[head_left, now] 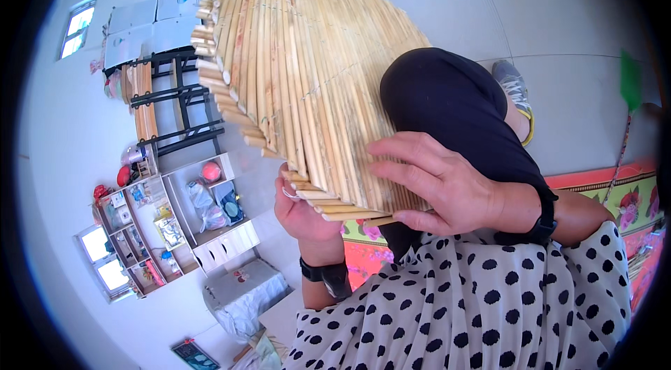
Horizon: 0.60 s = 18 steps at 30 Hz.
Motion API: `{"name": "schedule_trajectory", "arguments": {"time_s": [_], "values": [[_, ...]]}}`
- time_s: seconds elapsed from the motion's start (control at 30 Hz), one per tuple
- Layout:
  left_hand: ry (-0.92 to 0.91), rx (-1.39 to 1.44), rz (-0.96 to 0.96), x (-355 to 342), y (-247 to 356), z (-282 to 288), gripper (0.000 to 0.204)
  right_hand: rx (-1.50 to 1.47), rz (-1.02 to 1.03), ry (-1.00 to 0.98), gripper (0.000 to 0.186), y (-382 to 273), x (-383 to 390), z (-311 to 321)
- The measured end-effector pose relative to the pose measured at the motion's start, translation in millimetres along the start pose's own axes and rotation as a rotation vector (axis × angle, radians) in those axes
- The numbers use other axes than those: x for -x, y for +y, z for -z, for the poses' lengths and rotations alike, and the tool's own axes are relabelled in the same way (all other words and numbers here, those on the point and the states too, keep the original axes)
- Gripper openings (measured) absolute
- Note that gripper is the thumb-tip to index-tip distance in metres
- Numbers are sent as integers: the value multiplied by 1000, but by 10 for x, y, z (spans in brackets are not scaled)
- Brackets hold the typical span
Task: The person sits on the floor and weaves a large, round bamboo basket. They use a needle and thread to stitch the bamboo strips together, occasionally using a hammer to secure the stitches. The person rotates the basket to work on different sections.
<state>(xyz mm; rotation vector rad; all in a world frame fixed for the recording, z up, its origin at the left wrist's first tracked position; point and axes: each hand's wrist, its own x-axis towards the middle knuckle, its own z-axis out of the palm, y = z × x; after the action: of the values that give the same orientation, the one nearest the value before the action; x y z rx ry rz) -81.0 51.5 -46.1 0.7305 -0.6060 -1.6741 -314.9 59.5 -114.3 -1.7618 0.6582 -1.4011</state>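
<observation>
A large mat of pale, straight plant stalks [300,76], stitched side by side with thin thread, leans across my raised knee. Its left and lower edges show a second layer of stalk ends, stepped and uneven. At the lower left corner my left hand [307,222] grips the mat's edge, partly hidden behind it. A bit of white thread [290,194] shows by the left fingers. On the mat's lower right, my right hand [447,185] rests with fingers stretched and apart, the thumb along the near edge. Dark bands circle both wrists.
My dark-trousered knee [437,90] supports the mat's right side. Below lies a red and green flowered cloth [580,180]. A green fly swatter [630,83] stands at the right. Leftward are a shelf unit [150,230], a black metal frame [182,101] and a covered box [244,293].
</observation>
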Motion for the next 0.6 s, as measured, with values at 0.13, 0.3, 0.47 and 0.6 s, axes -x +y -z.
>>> {"name": "schedule_trajectory", "arguments": {"time_s": [0.13, 0.3, 0.47, 0.6], "values": [[89, -31, -47, -54, 30, 68, 49, -41, 7, -18, 72, 123, -113, -75], [-108, 29, -16, -161, 24, -72, 60, -58, -15, -97, 86, 184, -245, -164], [-78, -72, -33, -182, 64, -174, 59, -79, -39, -141, 92, 168, -293, -178], [46, -264, -102, -124, 48, -196, 56, -23, -69, -171, 105, 107, -223, -246]]}}
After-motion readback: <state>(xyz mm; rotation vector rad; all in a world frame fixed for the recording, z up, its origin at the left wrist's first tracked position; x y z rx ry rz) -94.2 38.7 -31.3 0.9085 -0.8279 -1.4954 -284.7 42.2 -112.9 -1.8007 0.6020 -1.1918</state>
